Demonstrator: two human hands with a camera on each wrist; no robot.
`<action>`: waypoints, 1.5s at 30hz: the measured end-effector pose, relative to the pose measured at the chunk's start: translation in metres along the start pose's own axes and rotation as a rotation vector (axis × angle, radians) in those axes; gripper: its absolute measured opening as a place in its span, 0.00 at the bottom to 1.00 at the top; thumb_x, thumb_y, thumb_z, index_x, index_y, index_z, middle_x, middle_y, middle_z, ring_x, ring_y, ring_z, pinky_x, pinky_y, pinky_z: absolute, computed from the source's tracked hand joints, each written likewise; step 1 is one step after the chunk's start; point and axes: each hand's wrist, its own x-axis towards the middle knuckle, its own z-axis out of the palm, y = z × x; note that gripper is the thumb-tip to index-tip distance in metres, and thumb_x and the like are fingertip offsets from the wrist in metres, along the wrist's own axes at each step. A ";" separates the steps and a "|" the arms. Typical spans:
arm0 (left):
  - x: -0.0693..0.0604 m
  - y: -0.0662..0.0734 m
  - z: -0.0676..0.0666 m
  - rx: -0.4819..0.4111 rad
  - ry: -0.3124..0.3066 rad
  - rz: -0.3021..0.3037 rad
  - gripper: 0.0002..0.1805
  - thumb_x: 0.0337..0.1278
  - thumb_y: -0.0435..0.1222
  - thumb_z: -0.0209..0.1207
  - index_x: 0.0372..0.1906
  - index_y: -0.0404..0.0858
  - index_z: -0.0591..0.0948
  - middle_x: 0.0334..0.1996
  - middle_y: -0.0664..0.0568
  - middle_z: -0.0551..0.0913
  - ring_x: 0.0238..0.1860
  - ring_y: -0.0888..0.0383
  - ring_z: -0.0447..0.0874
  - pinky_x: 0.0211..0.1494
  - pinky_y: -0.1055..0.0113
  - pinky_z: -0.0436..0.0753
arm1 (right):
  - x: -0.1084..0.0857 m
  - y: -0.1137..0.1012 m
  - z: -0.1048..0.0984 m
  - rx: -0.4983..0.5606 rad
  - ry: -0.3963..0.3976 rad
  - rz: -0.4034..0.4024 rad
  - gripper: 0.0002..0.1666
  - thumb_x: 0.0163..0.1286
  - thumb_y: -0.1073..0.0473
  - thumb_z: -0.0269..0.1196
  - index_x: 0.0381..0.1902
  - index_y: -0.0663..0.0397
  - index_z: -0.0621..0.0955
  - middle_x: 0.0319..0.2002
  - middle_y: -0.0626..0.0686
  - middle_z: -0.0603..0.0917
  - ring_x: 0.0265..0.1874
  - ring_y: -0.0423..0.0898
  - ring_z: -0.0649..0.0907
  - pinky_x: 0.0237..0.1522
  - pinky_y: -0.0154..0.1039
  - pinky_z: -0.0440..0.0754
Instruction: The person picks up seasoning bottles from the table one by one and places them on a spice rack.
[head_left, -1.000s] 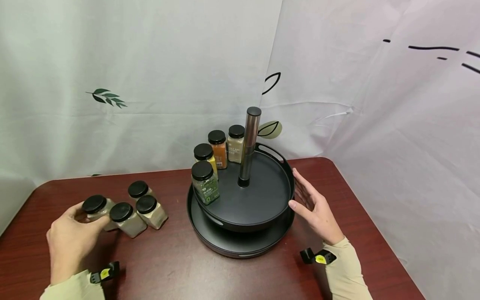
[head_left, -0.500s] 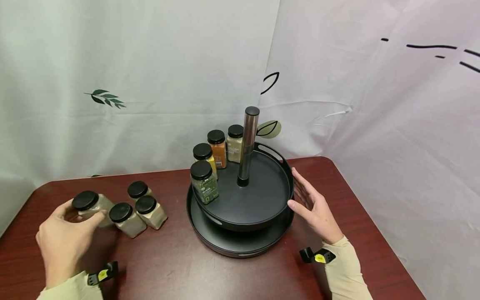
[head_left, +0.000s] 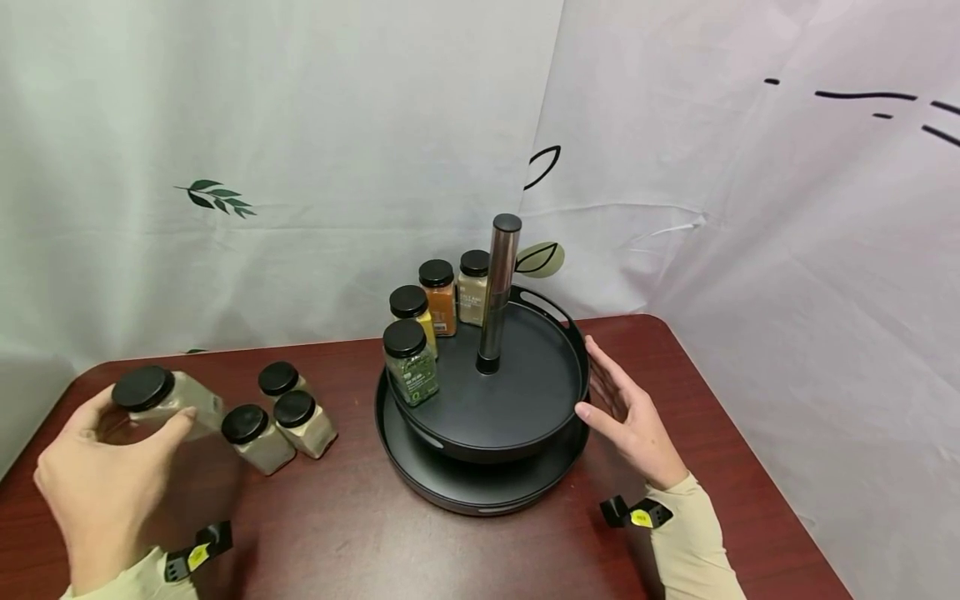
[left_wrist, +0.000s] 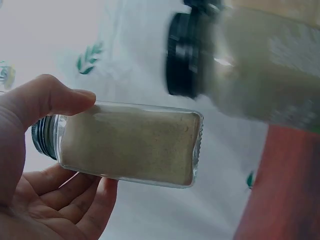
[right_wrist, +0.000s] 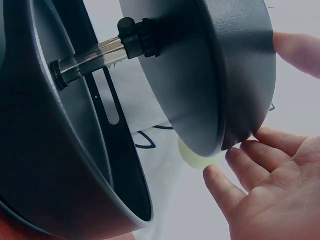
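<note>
Presumably the first risk lies at the frame's left, where the left hand (head_left: 105, 479) has its thumb and fingers gripping a tilted jar (head_left: 197, 392); smooth glass could slip, or a low swing rightward could knock the three pale jars (head_left: 309, 428) standing near it on the bench (head_left: 337, 517). At centre, the green jar (head_left: 412, 375) stands at the left rim of the upper tray (head_left: 510, 400); a bump could topple it. Right of centre, the right hand (head_left: 637, 433) rests extended, uncurled fingers against that tray; a careless push could turn it.
</note>
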 end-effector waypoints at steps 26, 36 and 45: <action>-0.052 0.073 -0.013 -0.181 -0.025 0.166 0.31 0.34 0.27 0.78 0.53 0.45 0.88 0.37 0.71 0.86 0.40 0.70 0.82 0.43 0.79 0.69 | 0.000 -0.001 0.000 0.021 -0.005 0.003 0.46 0.70 0.73 0.60 0.80 0.55 0.55 0.80 0.55 0.54 0.76 0.52 0.60 0.72 0.36 0.63; -0.068 0.090 -0.009 -0.221 -0.093 0.244 0.32 0.32 0.23 0.78 0.52 0.41 0.87 0.38 0.67 0.87 0.43 0.67 0.83 0.46 0.80 0.71 | 0.000 -0.003 0.000 0.015 -0.004 0.003 0.46 0.69 0.74 0.60 0.80 0.54 0.55 0.80 0.54 0.54 0.76 0.52 0.60 0.71 0.35 0.63; -0.079 0.098 -0.005 -0.219 -0.125 0.290 0.33 0.31 0.23 0.78 0.53 0.42 0.87 0.38 0.65 0.87 0.42 0.66 0.83 0.43 0.80 0.73 | -0.001 0.000 0.000 0.015 -0.006 0.001 0.46 0.70 0.73 0.60 0.80 0.54 0.54 0.80 0.54 0.54 0.76 0.53 0.60 0.71 0.35 0.63</action>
